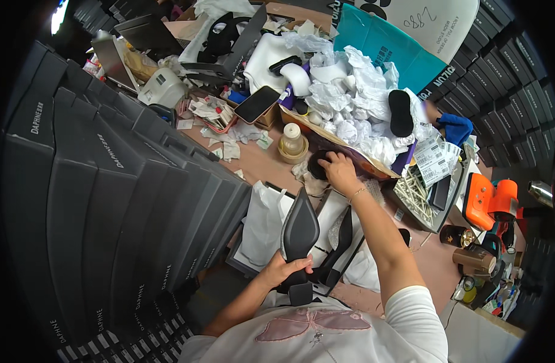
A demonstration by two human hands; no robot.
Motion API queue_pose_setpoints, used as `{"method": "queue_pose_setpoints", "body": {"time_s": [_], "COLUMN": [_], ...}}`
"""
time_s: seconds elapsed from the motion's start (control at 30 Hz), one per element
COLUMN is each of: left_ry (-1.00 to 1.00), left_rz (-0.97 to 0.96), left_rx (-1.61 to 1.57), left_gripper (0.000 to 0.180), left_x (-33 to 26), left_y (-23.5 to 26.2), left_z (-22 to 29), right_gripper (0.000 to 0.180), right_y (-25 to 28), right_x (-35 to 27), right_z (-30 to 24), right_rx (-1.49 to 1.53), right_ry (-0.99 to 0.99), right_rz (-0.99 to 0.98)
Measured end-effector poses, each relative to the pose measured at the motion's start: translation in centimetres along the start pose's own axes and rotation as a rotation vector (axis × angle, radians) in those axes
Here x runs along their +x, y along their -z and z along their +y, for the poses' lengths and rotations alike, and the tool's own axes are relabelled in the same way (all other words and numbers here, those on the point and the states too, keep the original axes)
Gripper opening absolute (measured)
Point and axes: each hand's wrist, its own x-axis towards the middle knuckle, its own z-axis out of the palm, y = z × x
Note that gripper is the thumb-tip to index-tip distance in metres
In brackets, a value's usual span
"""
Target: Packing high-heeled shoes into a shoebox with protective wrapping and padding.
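Shoe in one hand, other hand off digging in the pile

Head view: left hand (285,268) is wrapped around the heel end of a black pointed high-heeled shoe (298,235), sole up. It looks stiff and light, easiest gripped there. Right hand (339,171) is curled on a small dark round pad (317,164) on the cluttered pink surface (259,164).

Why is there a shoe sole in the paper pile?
A lone black insole stands on end in the heap of crumpled white tissue paper, apart from the black pointed shoe held by the left hand. The right hand reaches elsewhere.
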Motion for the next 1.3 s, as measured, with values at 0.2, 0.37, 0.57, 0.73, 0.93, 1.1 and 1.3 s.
{"method": "queue_pose_setpoints", "body": {"time_s": [0.2, 0.37, 0.57, 0.73, 0.93, 1.1, 1.3], "left_ry": [0.007, 0.132, 0.095, 0.126, 0.245, 0.213, 0.254], "left_rz": [0.037, -0.091, -0.104, -0.127, -0.189, -0.239, 0.034], "left_rx": [-0.011, 0.155, 0.200, 0.145, 0.070, -0.408, -0.062], "left_gripper": [0.008, 0.006, 0.007, 0.010, 0.034, 0.087, 0.052], "left_x": [-1.8, -2.9, -3.4, -4.4, -4.6, -4.5, -3.6], "left_y": [0.8, -4.2, -3.9, -4.7, -3.4, -0.4, -1.1], "left_z": [-2.1, -1.8, -1.6, -1.9, -2.4, -3.2, -2.5], "right_gripper": [0.028, 0.014, 0.013, 0.017, 0.017, 0.021, 0.019], "right_y": [13.8, 12.1, 16.3, 15.1, 13.3, 12.8, 13.7], "right_x": [-10.3, -12.4, -20.0, -18.4, -17.1, -20.9, -23.2], "right_z": [-12.6, -13.0, -18.7, -16.7, -15.5, -18.9, -14.9], "right_rx": [0.687, 0.470, 0.511, 0.428, 0.414, 0.724, 0.917], "right_ry": [0.048, -0.195, -0.095, -0.154, -0.124, 0.183, -0.030], "right_rz": [0.163, 0.335, 0.155, 0.352, 0.451, 0.085, -0.128]}}
